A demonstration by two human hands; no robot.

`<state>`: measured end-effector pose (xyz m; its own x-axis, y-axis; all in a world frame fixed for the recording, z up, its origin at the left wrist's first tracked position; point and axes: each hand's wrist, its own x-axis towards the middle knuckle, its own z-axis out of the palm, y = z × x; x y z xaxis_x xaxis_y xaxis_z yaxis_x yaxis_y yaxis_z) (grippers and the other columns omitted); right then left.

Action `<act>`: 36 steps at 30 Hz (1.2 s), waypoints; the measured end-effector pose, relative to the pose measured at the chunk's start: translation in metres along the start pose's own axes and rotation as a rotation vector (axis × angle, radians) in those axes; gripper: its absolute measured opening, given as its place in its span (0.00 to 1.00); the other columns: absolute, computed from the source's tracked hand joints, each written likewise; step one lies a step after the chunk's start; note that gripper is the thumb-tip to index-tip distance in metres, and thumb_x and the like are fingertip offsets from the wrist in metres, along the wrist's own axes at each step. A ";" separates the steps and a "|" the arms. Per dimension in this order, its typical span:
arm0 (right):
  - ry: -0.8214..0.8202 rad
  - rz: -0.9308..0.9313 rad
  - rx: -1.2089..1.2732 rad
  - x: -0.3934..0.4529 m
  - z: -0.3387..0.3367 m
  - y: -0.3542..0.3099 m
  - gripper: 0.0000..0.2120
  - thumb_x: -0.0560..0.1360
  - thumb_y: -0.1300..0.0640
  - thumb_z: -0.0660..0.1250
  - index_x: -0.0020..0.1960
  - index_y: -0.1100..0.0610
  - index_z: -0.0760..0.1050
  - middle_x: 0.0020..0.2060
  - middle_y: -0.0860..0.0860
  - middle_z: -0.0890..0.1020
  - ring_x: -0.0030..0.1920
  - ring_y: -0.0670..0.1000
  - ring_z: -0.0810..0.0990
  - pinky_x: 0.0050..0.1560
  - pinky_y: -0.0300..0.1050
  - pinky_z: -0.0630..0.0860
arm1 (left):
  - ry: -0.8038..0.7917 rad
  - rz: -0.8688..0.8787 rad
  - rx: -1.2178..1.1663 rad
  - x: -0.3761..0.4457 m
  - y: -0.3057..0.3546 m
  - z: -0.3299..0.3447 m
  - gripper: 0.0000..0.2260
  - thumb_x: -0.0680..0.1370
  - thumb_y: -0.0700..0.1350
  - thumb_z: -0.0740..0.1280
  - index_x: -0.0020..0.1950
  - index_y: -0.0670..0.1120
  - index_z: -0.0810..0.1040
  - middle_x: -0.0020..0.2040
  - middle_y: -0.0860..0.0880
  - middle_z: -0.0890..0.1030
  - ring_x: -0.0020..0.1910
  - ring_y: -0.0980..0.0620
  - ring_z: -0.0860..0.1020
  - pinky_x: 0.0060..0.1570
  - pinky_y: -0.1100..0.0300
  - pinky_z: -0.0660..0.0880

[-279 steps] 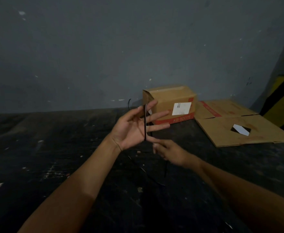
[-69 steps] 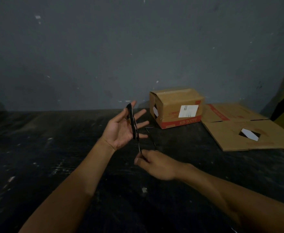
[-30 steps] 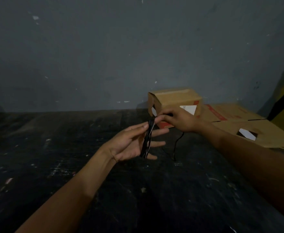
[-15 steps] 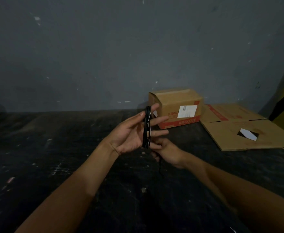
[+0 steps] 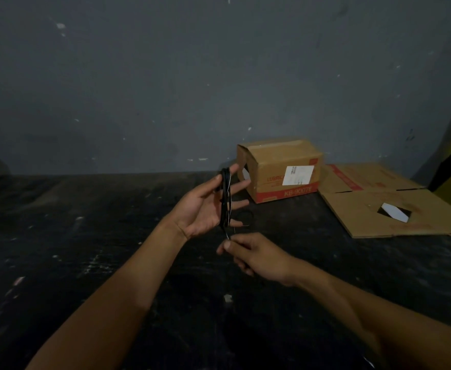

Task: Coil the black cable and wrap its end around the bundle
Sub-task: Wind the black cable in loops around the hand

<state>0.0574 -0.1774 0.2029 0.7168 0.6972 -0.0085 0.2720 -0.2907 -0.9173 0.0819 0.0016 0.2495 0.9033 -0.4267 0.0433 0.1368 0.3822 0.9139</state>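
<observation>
Coiling in progress, head view: I hold my left hand [image 5: 205, 206] raised, palm toward me, fingers spread and straight, with the black cable [image 5: 225, 200] looped lengthwise over them. The bundle's long axis runs upright, from the fingertips down past the heel of the palm, and it lies across the finger pads rather than in a closed grip. Directly below the bundle's lower end, my right hand [image 5: 256, 256] pinches the cable's free run between thumb and forefinger, the other fingers curled in. A thin slack loop shows just right of the lower fingers; where the remaining tail ends against the dark floor [image 5: 85, 249], I cannot tell. The relation that matters: the free end leaves the bundle downward, along its long axis, and the right hand is the nearer one to it. To wrap, I judge the run must turn crosswise to that axis. A cardboard box [image 5: 283, 172] and flattened cardboard [image 5: 395, 209] lie well apart.
</observation>
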 end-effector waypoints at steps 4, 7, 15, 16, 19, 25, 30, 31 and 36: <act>0.016 -0.024 -0.161 -0.006 -0.019 -0.016 0.13 0.81 0.52 0.60 0.51 0.59 0.80 0.27 0.47 0.72 0.26 0.44 0.70 0.29 0.38 0.68 | 0.042 -0.036 -0.001 -0.003 -0.006 -0.011 0.22 0.76 0.54 0.62 0.71 0.60 0.70 0.75 0.47 0.68 0.74 0.37 0.63 0.64 0.28 0.64; 0.001 -0.033 -0.277 -0.009 -0.035 -0.030 0.12 0.80 0.54 0.61 0.50 0.59 0.81 0.24 0.41 0.77 0.25 0.40 0.73 0.28 0.31 0.67 | 0.079 -0.064 -0.015 -0.004 -0.012 -0.018 0.21 0.77 0.54 0.61 0.71 0.59 0.72 0.75 0.46 0.68 0.73 0.37 0.64 0.61 0.33 0.70; 0.067 -0.122 -0.545 0.002 -0.073 -0.064 0.11 0.78 0.50 0.64 0.47 0.54 0.82 0.34 0.44 0.80 0.31 0.41 0.75 0.32 0.35 0.69 | 0.136 -0.127 0.048 -0.008 -0.030 -0.018 0.19 0.78 0.52 0.62 0.70 0.55 0.74 0.66 0.47 0.78 0.62 0.43 0.74 0.64 0.41 0.69; 0.087 -0.134 -0.570 0.004 -0.079 -0.068 0.11 0.78 0.50 0.65 0.48 0.55 0.83 0.37 0.44 0.82 0.36 0.40 0.79 0.35 0.37 0.73 | 0.128 -0.138 0.059 -0.009 -0.031 -0.018 0.19 0.78 0.52 0.62 0.70 0.54 0.74 0.66 0.48 0.77 0.65 0.42 0.72 0.65 0.40 0.68; 0.150 -0.151 -0.659 0.011 -0.092 -0.073 0.11 0.75 0.48 0.69 0.47 0.55 0.84 0.43 0.51 0.85 0.41 0.45 0.79 0.39 0.43 0.73 | 0.107 -0.176 0.081 -0.009 -0.034 -0.011 0.18 0.78 0.50 0.62 0.67 0.50 0.76 0.68 0.41 0.72 0.68 0.38 0.70 0.60 0.35 0.72; 0.220 -0.209 -0.668 0.020 -0.104 -0.079 0.11 0.69 0.48 0.74 0.43 0.56 0.84 0.40 0.53 0.86 0.42 0.53 0.83 0.45 0.51 0.79 | 0.089 -0.231 0.150 -0.012 -0.039 0.004 0.20 0.78 0.49 0.63 0.70 0.49 0.74 0.73 0.39 0.70 0.72 0.36 0.67 0.65 0.31 0.64; 0.218 -0.218 -0.651 0.027 -0.107 -0.071 0.08 0.69 0.48 0.74 0.41 0.52 0.83 0.38 0.53 0.85 0.39 0.59 0.84 0.43 0.57 0.80 | 0.011 -0.277 0.146 -0.014 -0.039 0.004 0.19 0.77 0.52 0.65 0.68 0.56 0.75 0.72 0.44 0.72 0.71 0.38 0.69 0.65 0.30 0.64; 0.220 -0.222 -0.621 0.028 -0.107 -0.071 0.07 0.69 0.49 0.74 0.41 0.52 0.83 0.37 0.53 0.85 0.39 0.57 0.84 0.43 0.55 0.80 | -0.005 -0.287 0.156 -0.014 -0.038 0.006 0.19 0.76 0.53 0.65 0.67 0.57 0.76 0.72 0.45 0.73 0.70 0.39 0.70 0.65 0.31 0.64; 0.264 -0.309 -0.563 0.026 -0.106 -0.076 0.06 0.69 0.52 0.75 0.41 0.54 0.84 0.34 0.48 0.82 0.35 0.38 0.76 0.35 0.29 0.68 | 0.059 -0.264 0.143 -0.016 -0.033 0.006 0.19 0.78 0.51 0.63 0.69 0.55 0.74 0.69 0.45 0.76 0.67 0.39 0.74 0.63 0.29 0.66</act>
<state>0.1234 -0.2065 0.3148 0.6655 0.6406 0.3830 0.7295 -0.4498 -0.5153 0.0603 -0.0092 0.2206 0.8670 -0.4455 -0.2232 0.3150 0.1429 0.9383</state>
